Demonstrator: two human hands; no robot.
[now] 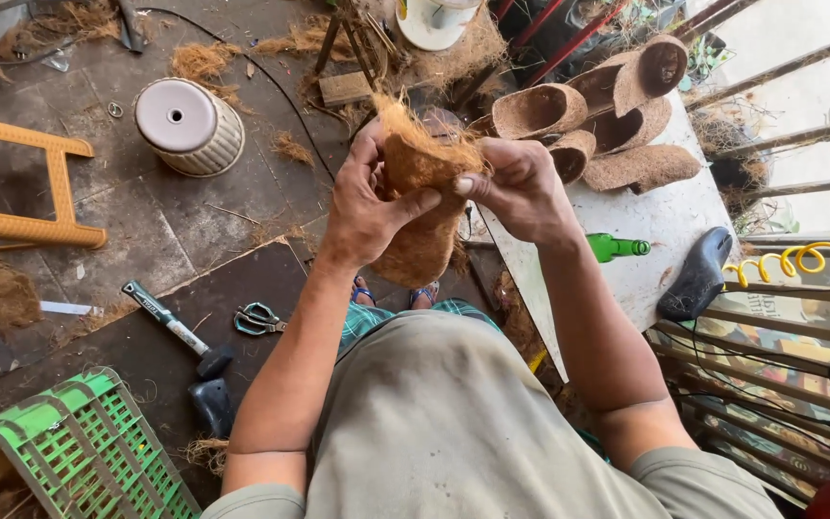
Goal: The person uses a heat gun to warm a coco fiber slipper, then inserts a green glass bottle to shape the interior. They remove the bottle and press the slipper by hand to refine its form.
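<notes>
**Coir shoe form held up between both hands, long axis running away from me**

I hold the coir fibre shoe form (422,216) in front of my chest, above my knees, clear of the table (626,279). Its long axis runs from near my lap up and away, the frayed, loose-fibred end on top and the rounded end pointing down toward my sandalled feet.

My left hand (372,207) wraps the left flank of the form; that grip is pressed together round it, thumb lying across the front face. My right hand (521,187) comes in from the upper right, its grip pinching the upper edge near the fray, thumb on the near side, fingers folded behind. Both hands touch the form; the left carries its body, the right sits nearer the ragged top.

So the loose end lies above and between the two grips, closer to the right thumb.

Round about: a stack of finished coir shoe forms (607,115) lies on the far end of the table, well apart from my hands. A green glass bottle (615,247) lies on its side on the table just beside my right forearm. On the floor to my left sit a hammer (175,332), scissors (258,319), an upturned white pot (189,125) and a green plastic crate (88,442).
</notes>
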